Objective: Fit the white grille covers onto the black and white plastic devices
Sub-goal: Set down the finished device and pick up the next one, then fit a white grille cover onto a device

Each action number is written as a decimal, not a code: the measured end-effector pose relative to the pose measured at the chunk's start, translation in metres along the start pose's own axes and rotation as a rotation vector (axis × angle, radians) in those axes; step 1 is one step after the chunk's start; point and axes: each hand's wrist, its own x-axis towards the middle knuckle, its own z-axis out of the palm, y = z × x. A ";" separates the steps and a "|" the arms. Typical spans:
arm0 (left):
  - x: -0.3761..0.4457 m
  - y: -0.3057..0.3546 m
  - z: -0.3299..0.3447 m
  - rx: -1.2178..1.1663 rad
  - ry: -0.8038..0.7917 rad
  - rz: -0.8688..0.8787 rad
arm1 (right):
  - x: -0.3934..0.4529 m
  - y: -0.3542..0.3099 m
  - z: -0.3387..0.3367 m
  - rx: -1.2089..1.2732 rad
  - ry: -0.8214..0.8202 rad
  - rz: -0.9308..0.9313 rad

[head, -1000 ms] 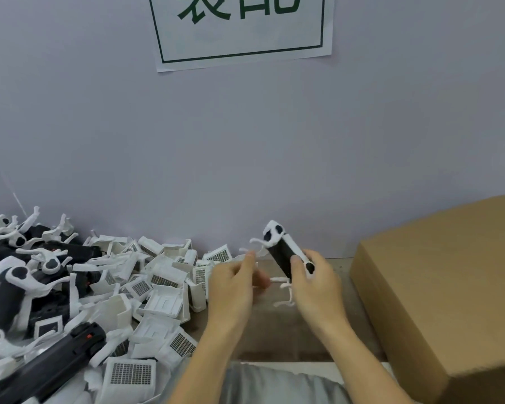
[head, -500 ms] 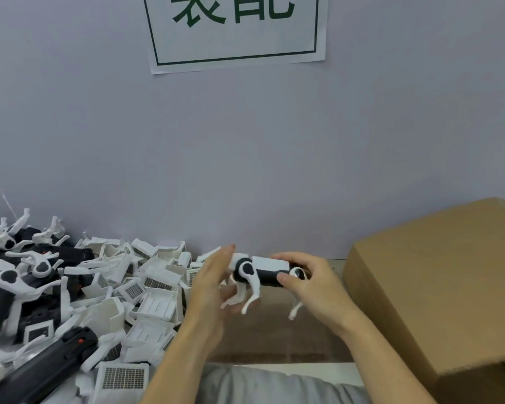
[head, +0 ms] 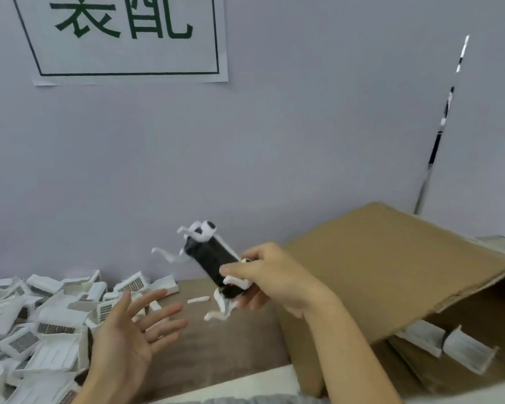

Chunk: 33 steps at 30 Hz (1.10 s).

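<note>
We find the right hand [head: 277, 279] gripping the lower end of one black and white device [head: 212, 262], fingers and thumb curled round its body, holding it in the air above the brown work surface [head: 216, 345]. The device's long axis runs from about five o'clock at the hand up to about eleven o'clock, where its white head and thin white arms stand free. We judge the coming move to turn on one relation: the cardboard box [head: 391, 272] lies at three o'clock from this hand, its flap just beside the wrist, so the right hand is the nearer one to it. Whether a grille cover is seated on the device we cannot tell. The left hand [head: 129, 333] is empty, palm up and fingers spread, at about eight o'clock from the device and apart from it. The heap of white grille covers [head: 50, 322] lies at nine o'clock from the left hand, just beside it. Inside the box, under the flap, we see white ribbed parts [head: 446, 342] standing along its near side; the remaining contents are hidden.
</note>
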 end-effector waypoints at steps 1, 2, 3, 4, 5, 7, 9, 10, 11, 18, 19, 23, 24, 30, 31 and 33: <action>0.001 -0.001 0.000 0.015 0.017 -0.007 | -0.002 -0.006 -0.014 0.148 0.142 -0.056; 0.001 -0.002 0.001 0.033 0.031 -0.018 | -0.005 -0.013 -0.030 0.318 0.303 -0.121; 0.002 -0.004 0.002 0.052 0.044 -0.032 | -0.009 -0.018 -0.047 0.506 0.440 -0.191; 0.003 -0.006 0.003 0.073 0.058 -0.046 | -0.013 -0.022 -0.063 0.685 0.531 -0.257; 0.005 -0.008 0.004 0.091 0.073 -0.056 | -0.017 -0.022 -0.076 0.816 0.588 -0.296; 0.007 -0.010 0.008 0.135 0.097 -0.067 | -0.021 -0.014 -0.091 0.840 0.682 -0.244; 0.010 -0.013 0.012 0.204 0.117 -0.075 | -0.013 0.000 -0.085 0.594 0.758 -0.106; 0.010 -0.015 0.015 0.248 0.130 -0.073 | -0.007 0.007 -0.075 0.423 0.750 -0.048; 0.011 -0.018 0.017 0.293 0.141 -0.065 | 0.000 0.012 -0.061 0.264 0.709 -0.013; 0.000 -0.016 0.024 1.074 0.154 0.268 | 0.031 0.064 0.064 -0.136 0.207 -0.028; 0.002 -0.007 0.023 1.164 0.139 0.292 | 0.032 0.074 0.074 -0.163 0.189 -0.037; 0.030 0.056 0.016 1.624 0.045 0.281 | 0.038 0.093 0.085 -0.235 0.043 -0.018; 0.039 0.076 0.012 1.779 0.030 0.241 | 0.040 0.093 0.085 -0.203 0.032 -0.017; 0.071 0.172 -0.056 2.471 0.161 -0.293 | 0.041 0.099 0.089 -0.170 0.041 -0.013; 0.072 0.182 -0.070 2.537 0.132 -0.475 | 0.042 0.099 0.089 -0.164 0.042 -0.011; 0.068 0.193 -0.088 2.612 -0.028 -0.905 | 0.042 0.099 0.089 -0.157 0.041 -0.003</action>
